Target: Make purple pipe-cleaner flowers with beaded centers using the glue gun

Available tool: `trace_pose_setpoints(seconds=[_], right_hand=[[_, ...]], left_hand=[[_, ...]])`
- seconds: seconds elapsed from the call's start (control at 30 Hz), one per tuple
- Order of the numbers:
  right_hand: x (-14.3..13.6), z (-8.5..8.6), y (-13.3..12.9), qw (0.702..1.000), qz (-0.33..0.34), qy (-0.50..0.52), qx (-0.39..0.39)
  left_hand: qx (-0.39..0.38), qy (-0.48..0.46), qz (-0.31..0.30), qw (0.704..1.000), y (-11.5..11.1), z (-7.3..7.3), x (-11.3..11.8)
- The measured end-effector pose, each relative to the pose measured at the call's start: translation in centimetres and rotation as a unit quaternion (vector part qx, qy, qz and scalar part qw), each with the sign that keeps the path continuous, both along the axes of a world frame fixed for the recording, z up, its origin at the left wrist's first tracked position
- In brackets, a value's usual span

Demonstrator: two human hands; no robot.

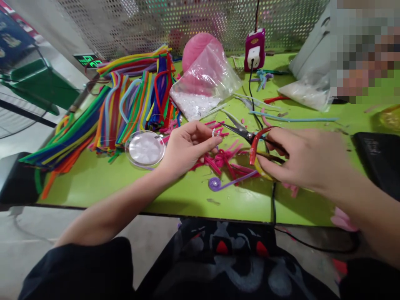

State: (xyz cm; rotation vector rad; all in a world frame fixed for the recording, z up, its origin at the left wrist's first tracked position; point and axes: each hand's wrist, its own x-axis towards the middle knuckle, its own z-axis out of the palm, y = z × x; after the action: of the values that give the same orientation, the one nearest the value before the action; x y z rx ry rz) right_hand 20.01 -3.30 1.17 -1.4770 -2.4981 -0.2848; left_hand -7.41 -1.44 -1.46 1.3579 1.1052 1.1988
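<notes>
My left hand is closed in a pinch, with small white beads showing at its fingertips. My right hand holds scissors by their red and yellow handles, the blades parted and pointing left toward the beads. Below the blades lies a bunch of pink pipe cleaners. A purple pipe cleaner with a coiled end rests in front of it. Just left of my left hand sits a round clear dish with pale contents.
Bundles of colourful pipe cleaners cover the left side. Behind are a pink ball, a clear bag of white bits and a purple device with a black cable. A black box lies at right.
</notes>
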Motion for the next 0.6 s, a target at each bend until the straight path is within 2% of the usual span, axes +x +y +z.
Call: trace_pose_setpoints(seconds=[0.23, 0.4, 0.6], right_hand=[[0.0, -0.3, -0.9, 0.997, 0.046, -0.037, 0.049], [-0.2, -0.7, -1.0, 0.996, 0.061, -0.043, 0.043], [-0.4, -1.3, -1.2, 0.998, 0.046, -0.039, 0.035]], left_hand=[[-0.036, 0.028, -0.003, 0.999, -0.5, -0.1, 0.3], [-0.077, 0.033, -0.026, 0.996, -0.5, -0.4, 0.7], [-0.052, 0.040, -0.044, 0.997, -0.7, -1.4, 0.8]])
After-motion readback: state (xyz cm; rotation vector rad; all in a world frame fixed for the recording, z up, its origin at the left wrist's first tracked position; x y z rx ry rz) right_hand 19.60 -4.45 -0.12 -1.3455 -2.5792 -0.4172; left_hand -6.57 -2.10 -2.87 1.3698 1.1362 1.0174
